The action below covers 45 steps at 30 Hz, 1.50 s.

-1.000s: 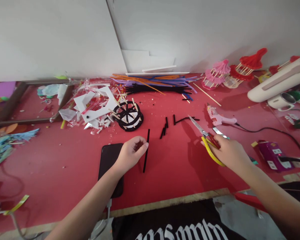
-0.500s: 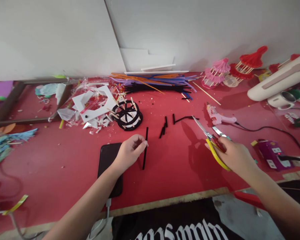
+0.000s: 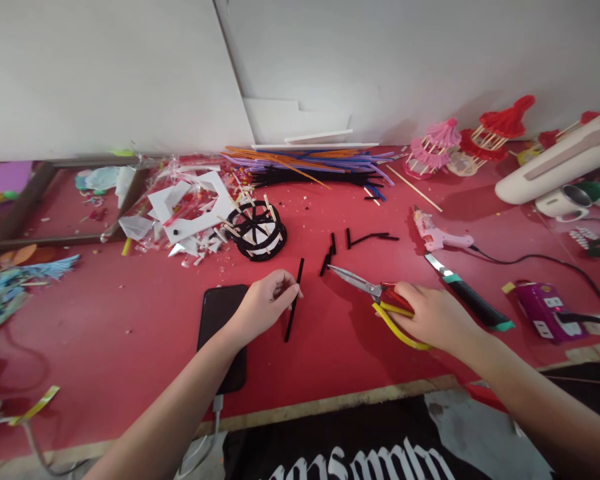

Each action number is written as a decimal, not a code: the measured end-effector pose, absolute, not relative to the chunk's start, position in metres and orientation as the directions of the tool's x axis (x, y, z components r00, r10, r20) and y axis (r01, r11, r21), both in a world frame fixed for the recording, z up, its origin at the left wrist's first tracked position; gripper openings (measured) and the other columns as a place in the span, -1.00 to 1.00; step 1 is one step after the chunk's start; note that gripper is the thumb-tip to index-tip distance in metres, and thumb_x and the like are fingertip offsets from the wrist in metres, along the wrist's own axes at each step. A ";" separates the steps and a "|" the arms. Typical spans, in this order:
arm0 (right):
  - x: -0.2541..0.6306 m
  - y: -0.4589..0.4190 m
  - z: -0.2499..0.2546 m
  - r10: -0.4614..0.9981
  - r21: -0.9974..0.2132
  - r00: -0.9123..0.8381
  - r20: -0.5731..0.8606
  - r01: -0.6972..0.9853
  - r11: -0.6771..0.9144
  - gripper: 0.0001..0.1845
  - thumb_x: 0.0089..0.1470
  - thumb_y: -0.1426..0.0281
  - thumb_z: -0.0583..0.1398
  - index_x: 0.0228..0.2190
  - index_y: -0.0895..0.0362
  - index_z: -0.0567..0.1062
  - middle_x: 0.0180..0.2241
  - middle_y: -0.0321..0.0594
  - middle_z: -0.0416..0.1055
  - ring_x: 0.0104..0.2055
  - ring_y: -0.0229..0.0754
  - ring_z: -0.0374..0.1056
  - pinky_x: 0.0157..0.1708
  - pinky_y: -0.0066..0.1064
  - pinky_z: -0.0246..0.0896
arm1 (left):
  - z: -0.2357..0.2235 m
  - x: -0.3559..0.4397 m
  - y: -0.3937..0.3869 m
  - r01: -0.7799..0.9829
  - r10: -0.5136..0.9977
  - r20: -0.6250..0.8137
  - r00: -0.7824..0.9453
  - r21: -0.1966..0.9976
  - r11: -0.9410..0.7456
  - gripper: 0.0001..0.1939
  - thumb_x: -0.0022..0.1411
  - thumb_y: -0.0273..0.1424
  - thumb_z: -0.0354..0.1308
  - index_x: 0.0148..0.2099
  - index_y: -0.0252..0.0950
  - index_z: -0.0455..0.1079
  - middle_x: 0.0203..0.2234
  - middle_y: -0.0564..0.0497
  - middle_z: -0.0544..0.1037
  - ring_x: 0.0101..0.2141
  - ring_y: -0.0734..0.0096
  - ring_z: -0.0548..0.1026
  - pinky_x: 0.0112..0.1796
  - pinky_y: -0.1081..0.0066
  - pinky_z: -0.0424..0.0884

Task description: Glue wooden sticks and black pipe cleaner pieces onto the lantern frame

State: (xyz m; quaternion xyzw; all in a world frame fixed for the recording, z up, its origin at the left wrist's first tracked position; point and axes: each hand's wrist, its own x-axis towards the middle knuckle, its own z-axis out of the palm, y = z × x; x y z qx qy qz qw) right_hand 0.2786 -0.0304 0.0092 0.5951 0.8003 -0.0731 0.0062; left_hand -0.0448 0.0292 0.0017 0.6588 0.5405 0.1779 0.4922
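Between the thumb and fingers of my left hand [image 3: 270, 303] is a straight black pipe cleaner [image 3: 291, 320], tilted slightly over the red table. My right hand [image 3: 433, 313] grips a pair of scissors [image 3: 360, 283] with yellow and red handles, blades pointing left toward the pipe cleaner but apart from it. Short cut black pieces [image 3: 326, 260] lie beyond, between the two hands, with a bent black strip [image 3: 367, 238] to their right. Farther back stands a round black frame [image 3: 257, 230] with pale wooden sticks and a white base. A black phone [image 3: 223, 333] lies partly under my left forearm.
A pink glue gun [image 3: 440, 233] and a utility knife [image 3: 473, 293] lie at right, near a purple power block [image 3: 545, 310]. Pipe cleaners [image 3: 310, 163] are piled along the wall. White scraps [image 3: 210, 200] and a wooden frame [image 3: 45, 240] sit at left; pink and red paper models [image 3: 505, 120] stand back right.
My right hand has brought the scissors left, closer to the pipe cleaner, uncovering the utility knife. My left hand has shifted slightly right, still pinching the pipe cleaner.
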 end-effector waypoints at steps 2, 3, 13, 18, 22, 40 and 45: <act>0.279 -0.028 0.010 0.958 -0.107 -0.271 -0.094 0.959 0.261 -0.62 0.18 0.03 0.08 -0.41 0.09 0.34 -0.56 -0.20 0.46 -0.54 -0.08 0.43 -0.53 -0.39 -0.18 | 0.002 -0.045 0.031 0.552 0.879 -0.307 0.366 0.831 0.060 -0.83 0.31 -0.29 0.02 -0.30 -0.24 0.32 -0.36 0.02 0.63 -0.51 0.45 0.50 -0.44 0.47 0.39; 0.279 -0.028 0.010 0.962 -0.103 -0.256 -0.092 0.964 0.246 -0.63 0.17 0.04 0.09 -0.41 0.09 0.34 -0.55 -0.19 0.46 -0.52 -0.07 0.44 -0.53 -0.39 -0.17 | 0.002 -0.045 0.032 0.562 0.875 -0.310 0.373 0.825 0.053 -0.83 0.30 -0.28 0.03 -0.30 -0.24 0.31 -0.36 0.02 0.64 -0.52 0.46 0.49 -0.44 0.47 0.38; 0.291 -0.029 0.026 0.971 -0.304 -0.083 -0.222 0.952 0.012 -0.52 0.12 -0.09 0.12 -0.51 0.02 0.18 -0.68 -0.36 0.28 -0.62 -0.19 0.27 -0.55 -0.42 -0.06 | 0.012 -0.033 0.032 0.642 0.876 -0.253 0.410 0.762 -0.080 -0.83 0.35 -0.29 -0.02 -0.27 -0.23 0.29 -0.45 0.05 0.55 -0.43 0.37 0.51 -0.38 0.43 0.32; 0.290 -0.033 0.041 0.869 -0.472 -0.205 -0.451 0.881 -0.038 -0.56 0.12 -0.06 0.17 -0.44 0.05 0.29 -0.52 -0.31 0.42 -0.51 -0.19 0.32 -0.53 -0.41 0.05 | 0.015 -0.017 0.024 0.685 0.879 -0.212 0.427 0.711 -0.161 -0.86 0.35 -0.33 -0.01 -0.24 -0.23 0.32 -0.46 0.04 0.51 -0.47 0.33 0.48 -0.42 0.41 0.26; 0.287 -0.033 0.045 0.816 -0.530 -0.250 -0.521 0.844 -0.080 -0.58 0.14 -0.05 0.16 -0.36 0.07 0.39 -0.41 -0.25 0.48 -0.41 -0.17 0.37 -0.47 -0.40 0.13 | 0.012 -0.005 0.020 0.715 0.877 -0.210 0.432 0.672 -0.191 -0.89 0.36 -0.36 0.01 -0.22 -0.23 0.33 -0.41 0.00 0.54 -0.41 0.25 0.52 -0.39 0.39 0.27; 0.279 -0.016 0.038 0.794 -0.509 -0.179 -0.582 0.841 -0.184 -0.45 0.06 -0.11 0.21 -0.51 0.07 0.20 -0.60 -0.45 0.14 -0.53 -0.32 0.02 -0.55 -0.45 -0.14 | 0.014 -0.009 0.000 0.802 0.892 -0.319 0.319 0.593 -0.075 -0.89 0.31 -0.41 0.10 -0.27 -0.24 0.44 -0.42 0.01 0.62 -0.39 0.28 0.57 -0.40 0.42 0.32; 0.274 -0.010 0.036 0.785 -0.497 -0.185 -0.591 0.850 -0.174 -0.45 0.05 -0.12 0.22 -0.50 0.07 0.21 -0.59 -0.44 0.16 -0.54 -0.33 0.05 -0.56 -0.46 -0.12 | 0.016 -0.008 -0.002 0.825 0.898 -0.337 0.285 0.562 -0.051 -0.90 0.31 -0.42 0.10 -0.24 -0.25 0.45 -0.40 0.00 0.63 -0.38 0.29 0.57 -0.38 0.42 0.30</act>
